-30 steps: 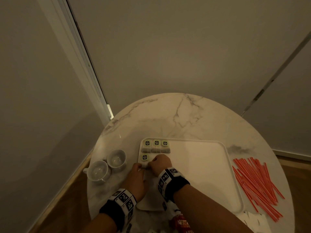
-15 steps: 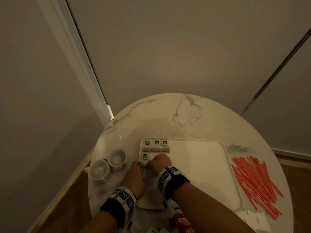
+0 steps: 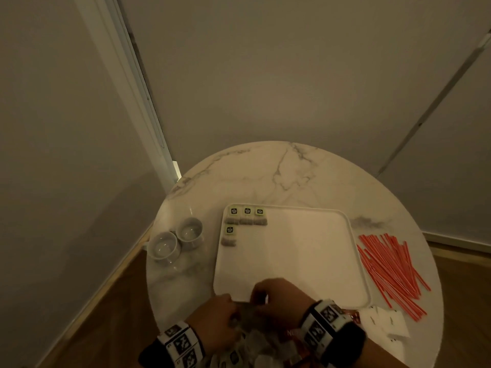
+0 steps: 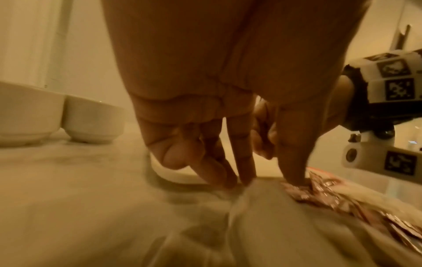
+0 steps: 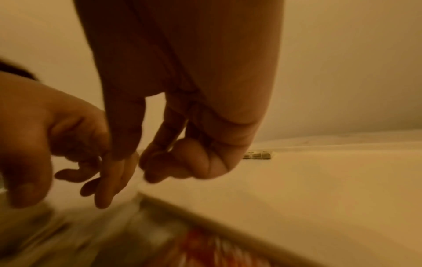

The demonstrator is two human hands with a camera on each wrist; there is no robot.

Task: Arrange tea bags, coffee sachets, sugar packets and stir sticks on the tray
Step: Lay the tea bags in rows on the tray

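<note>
Marble, round and veined, the surface [image 3: 292, 176] carries a white tray [image 3: 305, 261] whose right and middle are bare; four tea bags [image 3: 245, 216] sit in its far left corner, three in a row and one just nearer. Red stir sticks [image 3: 390, 272] lie loose off the tray's right edge, white sugar packets [image 3: 382, 321] near them, two cups [image 3: 175, 240] off the left edge. Both hands meet at the tray's near rim over a blurred heap of bags and sachets. Left hand [image 4: 228, 126] points its fingers down, thumb pressing a crinkled sachet [image 4: 319, 191] (only this wrist view shows that). Right hand [image 5: 182, 126] hangs with fingers loosely curled; whether it has hold of anything I cannot tell.
</note>
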